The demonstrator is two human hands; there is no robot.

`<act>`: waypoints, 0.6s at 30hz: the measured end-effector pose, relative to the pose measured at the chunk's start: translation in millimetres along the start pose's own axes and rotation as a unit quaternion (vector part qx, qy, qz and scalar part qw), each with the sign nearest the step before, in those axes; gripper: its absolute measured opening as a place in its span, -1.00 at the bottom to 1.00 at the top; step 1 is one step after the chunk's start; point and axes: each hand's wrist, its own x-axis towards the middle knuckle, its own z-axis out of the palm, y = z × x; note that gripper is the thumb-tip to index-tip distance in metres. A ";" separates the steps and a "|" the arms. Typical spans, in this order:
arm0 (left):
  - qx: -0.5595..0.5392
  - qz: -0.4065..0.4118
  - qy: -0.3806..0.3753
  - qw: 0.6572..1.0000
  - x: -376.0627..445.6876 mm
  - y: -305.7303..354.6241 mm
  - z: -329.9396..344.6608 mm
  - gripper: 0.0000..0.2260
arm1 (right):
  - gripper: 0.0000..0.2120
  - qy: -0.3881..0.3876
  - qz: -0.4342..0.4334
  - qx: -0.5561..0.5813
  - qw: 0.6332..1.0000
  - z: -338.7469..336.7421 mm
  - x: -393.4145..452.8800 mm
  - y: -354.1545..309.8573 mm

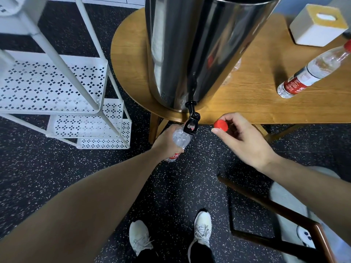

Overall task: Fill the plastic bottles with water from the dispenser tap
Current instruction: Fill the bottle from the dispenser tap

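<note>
At the far left stood a white metal shelf rack (57, 80) with punched diamond patterns in its trays, on the dark speckled floor (171, 186). Next to it, your left hand (167, 141) held a clear plastic bottle (180, 138) below the table edge, fingers wrapped round its ribbed upper body, a strip of red label showing under your palm. Its open mouth sat right beneath the black tap (192, 120), so close that the spout hid the neck; you could not tell whether water was running. The tap stuck out from the base of a tall shiny steel dispenser (190, 54) standing on the wooden table (247, 103). Just right of the tap, your right hand (245, 141) pinched a red bottle cap (220, 124) between thumb and forefinger, the other fingers loosely curled. Farther right, a second clear bottle (313, 71) with a red-and-white label lay on its side on the table, capped, near a white tissue box (319, 25).
</note>
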 end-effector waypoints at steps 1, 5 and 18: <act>0.000 0.002 0.000 1.000 -0.4 0.7 -0.5 -0.18 | -0.70 0.001 -0.004 0.001 1.000 0.7 0.6 -1.6; -0.003 0.000 -0.002 1.000 -0.6 1.8 -0.8 -0.18 | -0.71 -0.004 -0.024 -0.013 1.000 1.9 3.4 -9.0; -0.028 0.000 -0.011 1.000 0.1 1.7 -1.4 -0.26 | -0.75 -0.011 -0.101 -0.002 0.995 6.4 18.3 -35.4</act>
